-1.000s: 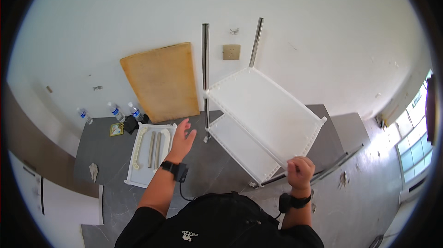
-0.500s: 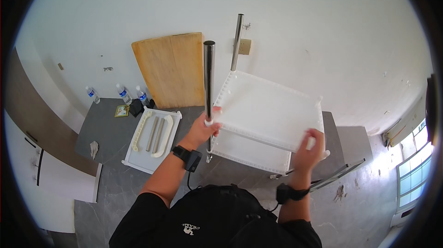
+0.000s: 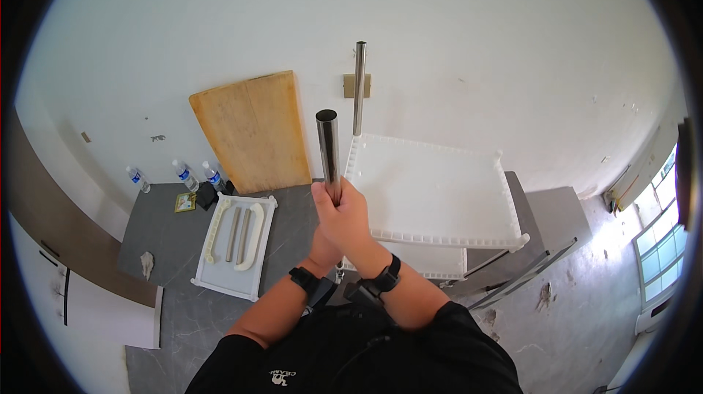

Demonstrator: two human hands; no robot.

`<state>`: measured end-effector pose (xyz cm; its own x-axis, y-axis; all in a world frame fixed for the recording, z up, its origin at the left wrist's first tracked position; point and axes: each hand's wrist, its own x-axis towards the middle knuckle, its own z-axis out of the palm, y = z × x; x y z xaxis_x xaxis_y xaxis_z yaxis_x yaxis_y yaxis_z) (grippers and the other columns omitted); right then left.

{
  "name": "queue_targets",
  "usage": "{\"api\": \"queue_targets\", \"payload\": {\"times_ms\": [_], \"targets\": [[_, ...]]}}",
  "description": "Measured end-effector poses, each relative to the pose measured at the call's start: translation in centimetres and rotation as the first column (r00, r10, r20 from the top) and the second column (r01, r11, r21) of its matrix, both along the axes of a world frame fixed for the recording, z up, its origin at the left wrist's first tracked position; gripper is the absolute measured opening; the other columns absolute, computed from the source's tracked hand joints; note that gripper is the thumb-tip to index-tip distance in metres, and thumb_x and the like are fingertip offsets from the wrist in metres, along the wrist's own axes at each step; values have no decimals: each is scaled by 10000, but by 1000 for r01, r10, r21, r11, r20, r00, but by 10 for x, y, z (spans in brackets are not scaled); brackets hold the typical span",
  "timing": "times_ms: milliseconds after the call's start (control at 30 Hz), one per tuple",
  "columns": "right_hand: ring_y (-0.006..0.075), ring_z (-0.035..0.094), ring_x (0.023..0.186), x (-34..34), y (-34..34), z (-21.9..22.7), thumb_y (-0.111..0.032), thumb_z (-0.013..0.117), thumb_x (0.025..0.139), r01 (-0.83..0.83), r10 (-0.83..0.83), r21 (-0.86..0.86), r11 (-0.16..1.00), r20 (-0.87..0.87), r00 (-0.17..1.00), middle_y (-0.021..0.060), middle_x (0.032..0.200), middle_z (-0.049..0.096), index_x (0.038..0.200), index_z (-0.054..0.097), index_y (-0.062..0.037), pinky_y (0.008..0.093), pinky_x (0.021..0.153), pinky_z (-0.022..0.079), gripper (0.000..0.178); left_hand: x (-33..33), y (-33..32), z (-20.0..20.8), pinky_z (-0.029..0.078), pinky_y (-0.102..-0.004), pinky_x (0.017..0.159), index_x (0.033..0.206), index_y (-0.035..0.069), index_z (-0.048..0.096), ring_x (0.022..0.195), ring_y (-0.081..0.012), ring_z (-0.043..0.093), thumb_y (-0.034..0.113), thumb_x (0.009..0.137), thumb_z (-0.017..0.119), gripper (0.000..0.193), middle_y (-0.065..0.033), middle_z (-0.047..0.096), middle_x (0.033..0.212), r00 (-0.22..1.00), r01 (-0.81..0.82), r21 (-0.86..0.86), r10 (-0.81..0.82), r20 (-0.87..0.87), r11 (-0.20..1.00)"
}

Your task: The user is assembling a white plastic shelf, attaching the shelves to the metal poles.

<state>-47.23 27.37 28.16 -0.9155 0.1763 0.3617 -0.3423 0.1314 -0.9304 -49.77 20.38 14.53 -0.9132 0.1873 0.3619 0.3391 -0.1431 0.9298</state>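
A white plastic shelf unit stands on the grey floor, with a lower tier under its top tray. An upright metal pole rises at its near left corner. My right hand is wrapped around this pole. My left hand grips the same pole just below, mostly hidden behind the right hand. A second, thinner metal pole stands at the tray's far left corner.
A white tray with metal rods and white pieces lies on the floor to the left. A wooden board leans on the white wall. Three water bottles stand by the wall. A window is at right.
Both hands left the shelf's sides and came together on the near pole. The view shifted, and the shelf now sits upright and level in front of me.
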Motion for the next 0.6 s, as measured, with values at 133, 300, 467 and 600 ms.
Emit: {"api": "queue_targets", "payload": {"times_ms": [133,300,467,600], "targets": [[67,443,579,-18,19,-2,-308,698,982,-330,334,-51,942,95,938,-34,636,489,787,538,-45,269,522,400,364,-7,-17,-31,503,-341,885,1229,36,598,1062,-169,625,238,907,751,410,-73,668,1140,999,14,-86,-11,40,996],[64,438,542,-34,49,1,-314,701,979,-822,841,-209,530,5,541,-30,619,497,776,546,-61,272,467,378,360,1,-10,-40,501,-334,826,1092,39,618,948,-138,610,182,880,777,301,-46,657,1008,995,-76,-91,69,-77,993],[102,471,581,-10,1,17,-291,724,964,73,-68,-30,997,144,987,24,633,511,752,534,-45,285,515,393,377,-6,-6,-16,500,-340,928,1246,31,611,1118,-191,638,345,909,762,485,-102,671,1185,999,28,-13,-28,30,1000],[123,452,521,13,25,93,-280,542,1076,324,-452,-324,889,-741,496,26,649,494,950,475,-67,306,509,404,257,-5,-1,-1,484,-359,996,1297,25,589,1166,-265,639,471,925,732,598,-140,657,1264,954,-152,-204,90,-286,967]]}}
